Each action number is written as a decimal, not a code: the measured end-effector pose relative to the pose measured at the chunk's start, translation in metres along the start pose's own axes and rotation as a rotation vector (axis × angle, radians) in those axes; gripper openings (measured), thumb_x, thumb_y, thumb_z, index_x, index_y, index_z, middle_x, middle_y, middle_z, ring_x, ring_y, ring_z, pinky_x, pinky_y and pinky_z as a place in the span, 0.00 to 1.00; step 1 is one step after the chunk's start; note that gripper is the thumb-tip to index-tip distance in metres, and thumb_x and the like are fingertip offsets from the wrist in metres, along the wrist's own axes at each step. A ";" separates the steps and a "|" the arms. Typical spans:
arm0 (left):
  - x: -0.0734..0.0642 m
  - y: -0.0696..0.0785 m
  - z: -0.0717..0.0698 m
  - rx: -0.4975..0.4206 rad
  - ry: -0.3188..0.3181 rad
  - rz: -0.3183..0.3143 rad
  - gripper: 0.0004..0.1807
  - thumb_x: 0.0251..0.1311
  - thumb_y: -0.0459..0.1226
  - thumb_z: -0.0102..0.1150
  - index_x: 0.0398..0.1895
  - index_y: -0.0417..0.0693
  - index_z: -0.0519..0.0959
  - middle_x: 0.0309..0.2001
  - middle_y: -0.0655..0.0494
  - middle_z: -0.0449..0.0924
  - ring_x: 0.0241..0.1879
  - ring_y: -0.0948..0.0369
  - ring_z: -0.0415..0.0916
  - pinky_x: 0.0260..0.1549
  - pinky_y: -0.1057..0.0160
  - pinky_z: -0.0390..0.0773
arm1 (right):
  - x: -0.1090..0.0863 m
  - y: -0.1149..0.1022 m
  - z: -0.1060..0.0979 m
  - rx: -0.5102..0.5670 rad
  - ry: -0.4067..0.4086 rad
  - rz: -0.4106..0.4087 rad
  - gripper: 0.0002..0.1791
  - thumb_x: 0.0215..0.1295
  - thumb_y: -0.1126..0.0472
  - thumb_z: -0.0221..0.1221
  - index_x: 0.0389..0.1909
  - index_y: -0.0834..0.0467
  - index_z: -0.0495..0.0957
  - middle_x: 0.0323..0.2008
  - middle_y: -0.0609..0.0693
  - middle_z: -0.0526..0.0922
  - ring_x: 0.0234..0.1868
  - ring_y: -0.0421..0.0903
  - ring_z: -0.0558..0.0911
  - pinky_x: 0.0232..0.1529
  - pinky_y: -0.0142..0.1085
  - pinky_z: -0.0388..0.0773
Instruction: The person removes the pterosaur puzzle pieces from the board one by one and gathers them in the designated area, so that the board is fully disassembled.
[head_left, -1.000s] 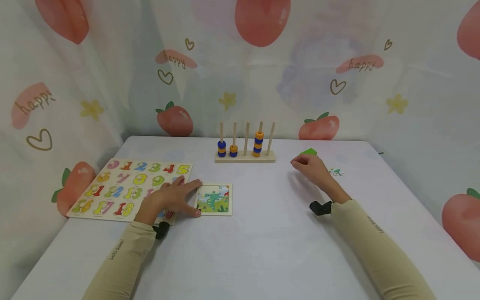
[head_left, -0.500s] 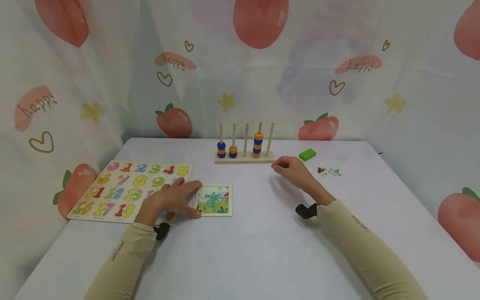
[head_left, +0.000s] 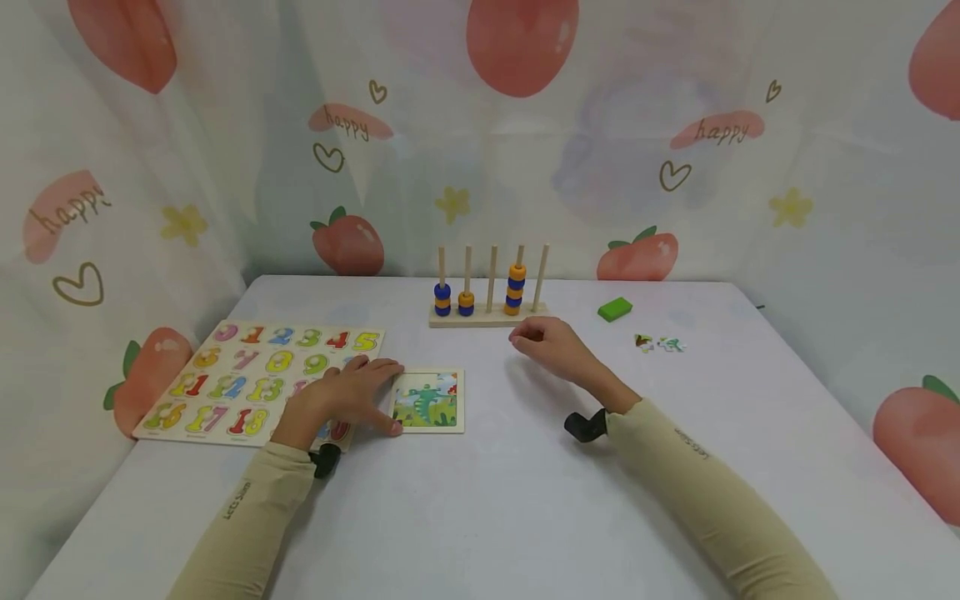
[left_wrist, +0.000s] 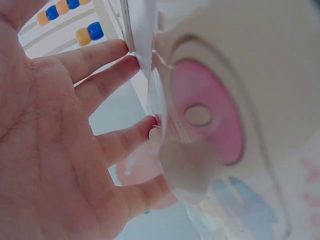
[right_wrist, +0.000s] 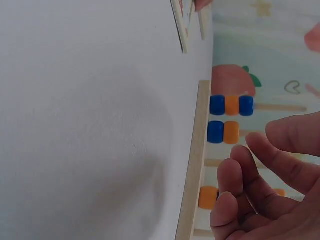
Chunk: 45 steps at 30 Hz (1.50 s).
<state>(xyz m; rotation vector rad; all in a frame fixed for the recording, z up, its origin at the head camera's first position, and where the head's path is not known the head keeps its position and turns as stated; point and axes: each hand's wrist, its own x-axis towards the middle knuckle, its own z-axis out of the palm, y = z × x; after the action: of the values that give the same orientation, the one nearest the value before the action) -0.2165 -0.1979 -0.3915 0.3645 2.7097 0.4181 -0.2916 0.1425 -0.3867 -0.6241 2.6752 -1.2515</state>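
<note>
My left hand [head_left: 343, 398] spreads its fingers above the number board, with thumb and index tips at the left corners of a dinosaur picture puzzle [head_left: 429, 404] in a pale frame. The left wrist view shows the palm and straight fingers [left_wrist: 125, 142] of the left hand. My right hand [head_left: 551, 346], its fingers bent and thumb close to the index finger, hovers before the bead rack. In the right wrist view, the fingertips [right_wrist: 229, 175] of the right hand curl toward the thumb; I cannot tell whether something small sits between thumb and index.
A wooden number board [head_left: 255, 375] lies at the left, partly under the left hand. The bead rack [head_left: 491, 317] carries blue and orange beads on some pegs. To the right are a green block [head_left: 615, 309] and small puzzle pieces [head_left: 671, 344].
My right hand has moved left from beside the green block to in front of the bead rack, uncovering the block and a puzzle piece. My left hand has stayed at the puzzle.
</note>
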 end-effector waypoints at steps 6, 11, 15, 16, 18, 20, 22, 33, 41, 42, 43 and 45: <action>0.000 0.000 -0.001 -0.010 -0.001 -0.001 0.57 0.54 0.57 0.80 0.84 0.53 0.63 0.83 0.49 0.58 0.82 0.39 0.46 0.72 0.25 0.55 | 0.004 -0.011 0.014 -0.010 -0.028 -0.028 0.13 0.78 0.63 0.60 0.53 0.68 0.85 0.44 0.55 0.87 0.45 0.52 0.80 0.46 0.38 0.81; -0.001 0.001 -0.001 -0.004 -0.002 -0.001 0.57 0.54 0.57 0.80 0.84 0.52 0.63 0.83 0.48 0.58 0.81 0.39 0.47 0.71 0.25 0.57 | 0.009 -0.015 0.024 -0.015 -0.055 -0.061 0.12 0.78 0.63 0.61 0.52 0.67 0.85 0.43 0.54 0.87 0.44 0.51 0.80 0.46 0.38 0.81; -0.001 0.001 -0.002 -0.008 -0.006 -0.005 0.57 0.54 0.57 0.80 0.84 0.52 0.63 0.82 0.48 0.59 0.81 0.39 0.47 0.71 0.25 0.56 | 0.010 -0.019 0.032 -0.028 -0.076 -0.103 0.11 0.76 0.64 0.62 0.51 0.67 0.86 0.42 0.53 0.87 0.43 0.50 0.80 0.45 0.38 0.81; -0.001 0.001 -0.002 -0.009 -0.006 -0.005 0.56 0.54 0.56 0.80 0.84 0.52 0.63 0.83 0.48 0.59 0.81 0.39 0.47 0.71 0.25 0.56 | 0.010 -0.021 0.034 -0.031 -0.082 -0.113 0.11 0.76 0.64 0.63 0.51 0.67 0.86 0.42 0.52 0.87 0.43 0.50 0.80 0.45 0.39 0.80; -0.001 0.000 -0.001 -0.006 -0.003 -0.003 0.56 0.54 0.56 0.81 0.84 0.52 0.63 0.82 0.48 0.59 0.81 0.38 0.47 0.71 0.24 0.56 | 0.010 -0.024 0.038 -0.034 -0.097 -0.131 0.11 0.75 0.64 0.63 0.50 0.66 0.86 0.42 0.52 0.87 0.43 0.49 0.80 0.46 0.39 0.80; -0.002 0.000 -0.001 -0.007 -0.002 -0.004 0.56 0.54 0.56 0.81 0.84 0.52 0.63 0.82 0.47 0.59 0.81 0.38 0.47 0.71 0.24 0.56 | 0.011 -0.025 0.043 -0.039 -0.113 -0.141 0.10 0.75 0.63 0.63 0.50 0.65 0.86 0.42 0.51 0.87 0.43 0.48 0.80 0.46 0.39 0.80; -0.001 0.000 -0.001 -0.012 -0.001 -0.005 0.57 0.54 0.57 0.81 0.84 0.52 0.63 0.82 0.47 0.59 0.81 0.38 0.48 0.70 0.24 0.56 | 0.012 -0.026 0.048 -0.046 -0.131 -0.142 0.10 0.75 0.63 0.63 0.50 0.64 0.86 0.42 0.50 0.87 0.43 0.48 0.80 0.46 0.38 0.80; 0.000 -0.001 0.001 -0.016 0.004 -0.014 0.57 0.54 0.57 0.80 0.84 0.55 0.63 0.82 0.47 0.58 0.80 0.39 0.48 0.71 0.25 0.55 | 0.013 -0.036 0.067 -0.058 -0.198 -0.160 0.09 0.73 0.64 0.66 0.49 0.63 0.86 0.38 0.48 0.85 0.38 0.45 0.78 0.41 0.35 0.78; -0.002 0.000 0.000 -0.025 0.009 -0.020 0.57 0.53 0.58 0.81 0.84 0.56 0.63 0.82 0.45 0.58 0.80 0.39 0.49 0.71 0.24 0.56 | 0.016 -0.036 0.076 -0.076 -0.237 -0.169 0.10 0.73 0.64 0.67 0.50 0.63 0.86 0.37 0.48 0.84 0.38 0.44 0.77 0.41 0.33 0.77; -0.002 -0.001 0.000 -0.025 0.009 -0.019 0.57 0.53 0.58 0.81 0.84 0.56 0.63 0.82 0.45 0.58 0.80 0.39 0.50 0.71 0.25 0.56 | 0.016 -0.036 0.076 -0.079 -0.238 -0.170 0.10 0.72 0.64 0.67 0.51 0.63 0.86 0.37 0.48 0.84 0.38 0.44 0.77 0.41 0.33 0.77; -0.001 -0.001 0.000 -0.025 0.008 -0.018 0.57 0.53 0.58 0.81 0.84 0.56 0.63 0.82 0.45 0.58 0.79 0.39 0.50 0.71 0.25 0.57 | 0.016 -0.036 0.077 -0.081 -0.240 -0.176 0.11 0.72 0.64 0.67 0.51 0.63 0.86 0.37 0.48 0.84 0.38 0.44 0.77 0.42 0.34 0.77; -0.001 -0.002 0.001 -0.025 0.007 -0.016 0.57 0.53 0.58 0.81 0.84 0.56 0.63 0.81 0.45 0.59 0.79 0.39 0.50 0.70 0.25 0.57 | 0.016 -0.037 0.078 -0.082 -0.244 -0.187 0.11 0.71 0.64 0.67 0.51 0.63 0.86 0.38 0.49 0.83 0.40 0.44 0.77 0.43 0.34 0.77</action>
<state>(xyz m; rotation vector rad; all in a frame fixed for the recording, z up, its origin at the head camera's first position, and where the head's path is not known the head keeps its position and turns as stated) -0.2156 -0.1996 -0.3922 0.3346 2.7094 0.4489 -0.2726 0.0599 -0.4085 -0.9893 2.5218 -1.0302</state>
